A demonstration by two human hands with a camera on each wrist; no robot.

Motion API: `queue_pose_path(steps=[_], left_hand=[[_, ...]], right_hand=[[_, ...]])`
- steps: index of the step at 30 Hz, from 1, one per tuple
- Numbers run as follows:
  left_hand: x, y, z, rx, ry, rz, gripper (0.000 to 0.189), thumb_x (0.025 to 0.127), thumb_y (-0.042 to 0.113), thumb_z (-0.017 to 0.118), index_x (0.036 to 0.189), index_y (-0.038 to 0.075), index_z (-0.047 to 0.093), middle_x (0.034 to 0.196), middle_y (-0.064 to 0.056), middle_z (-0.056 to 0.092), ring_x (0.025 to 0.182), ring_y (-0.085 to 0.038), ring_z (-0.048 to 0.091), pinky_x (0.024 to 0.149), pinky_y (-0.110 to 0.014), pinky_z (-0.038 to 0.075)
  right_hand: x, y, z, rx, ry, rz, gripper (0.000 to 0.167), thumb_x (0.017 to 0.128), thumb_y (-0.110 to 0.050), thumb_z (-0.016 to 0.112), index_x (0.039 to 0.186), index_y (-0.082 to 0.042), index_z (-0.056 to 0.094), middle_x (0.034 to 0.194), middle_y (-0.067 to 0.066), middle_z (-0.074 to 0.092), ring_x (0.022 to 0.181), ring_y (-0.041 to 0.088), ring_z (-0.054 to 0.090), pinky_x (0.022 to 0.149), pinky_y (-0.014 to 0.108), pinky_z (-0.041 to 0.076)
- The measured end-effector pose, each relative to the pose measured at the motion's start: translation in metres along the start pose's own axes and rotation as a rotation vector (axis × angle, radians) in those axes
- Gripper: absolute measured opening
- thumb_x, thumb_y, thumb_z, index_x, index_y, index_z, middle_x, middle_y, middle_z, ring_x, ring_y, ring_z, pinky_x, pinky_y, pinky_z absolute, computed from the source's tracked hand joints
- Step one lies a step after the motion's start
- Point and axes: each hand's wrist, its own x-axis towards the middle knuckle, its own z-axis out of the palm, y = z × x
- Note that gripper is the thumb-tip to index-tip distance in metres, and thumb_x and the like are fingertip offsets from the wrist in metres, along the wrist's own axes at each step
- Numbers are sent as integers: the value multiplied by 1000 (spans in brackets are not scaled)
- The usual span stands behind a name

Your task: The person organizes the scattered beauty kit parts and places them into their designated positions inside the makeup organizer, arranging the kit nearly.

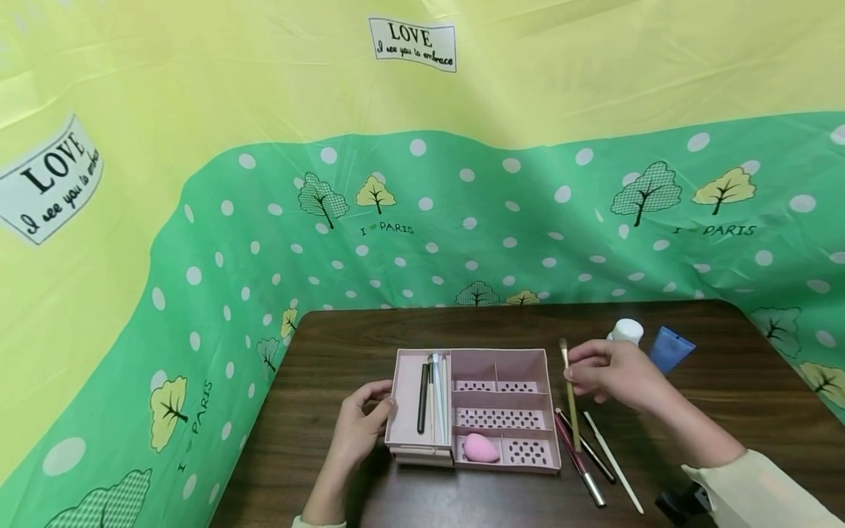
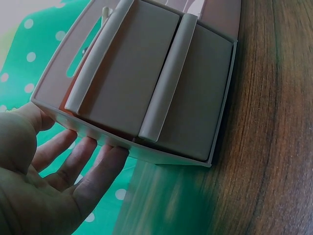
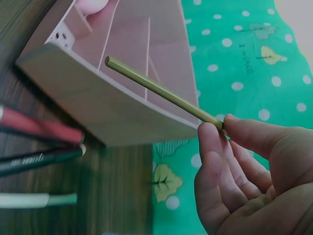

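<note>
In the head view, my right hand [image 1: 623,370] pinches a gold-handled makeup brush [image 1: 571,403] near its bristle end, beside the right wall of a pink makeup organizer [image 1: 553,440]. The right wrist view shows the brush handle [image 3: 164,93] slanting across the organizer's wall. My left hand [image 1: 356,422] rests against the organizer's left side, its fingers [image 2: 105,169] touching the wall next to two drawers [image 2: 132,63]. Several slim brushes [image 1: 422,400] lie in the organizer's left top section. A pink makeup sponge [image 1: 480,448] sits in a front compartment.
Right of the organizer lie a dark red brush [image 1: 579,459], a black pencil-like stick [image 1: 598,456] and a white stick [image 1: 614,462]. Behind my right hand are a white-capped container [image 1: 628,331] and a blue tube [image 1: 670,350]. A green and yellow curtain [image 1: 436,220] hangs behind the wooden table [image 1: 317,352].
</note>
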Motion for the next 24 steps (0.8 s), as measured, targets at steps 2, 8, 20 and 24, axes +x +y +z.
queue_pose_path(steps=[2,8,20,24], left_hand=[[0,1,0,-1,3,-3,33,97,6,66,129,3,67,111,-19,64,83,-20,66,62,-32,62],[1,0,0,-5,0,-7,33,96,6,66,129,3,67,111,-20,64,83,-19,66,62,-32,62],[1,1,1,-6,3,-5,33,96,7,67,129,3,67,111,-20,64,82,-19,66,62,-33,62],[-1,1,1,4,13,-1,32,96,7,67,128,3,68,111,-19,64,81,-19,66,61,-31,61]], right_hand=[[3,-5,4,18,4,6,46,93,-20,76,126,7,62,99,15,78,80,24,76,60,38,61],[8,-20,16,90,-7,0,44,94,-18,75,126,8,60,97,13,78,81,26,76,59,37,60],[26,-47,44,226,-6,-5,42,90,-13,78,121,8,62,90,11,77,77,26,75,63,42,63],[32,-58,54,271,-41,-21,41,90,-13,77,121,9,61,88,12,77,74,24,75,61,40,62]])
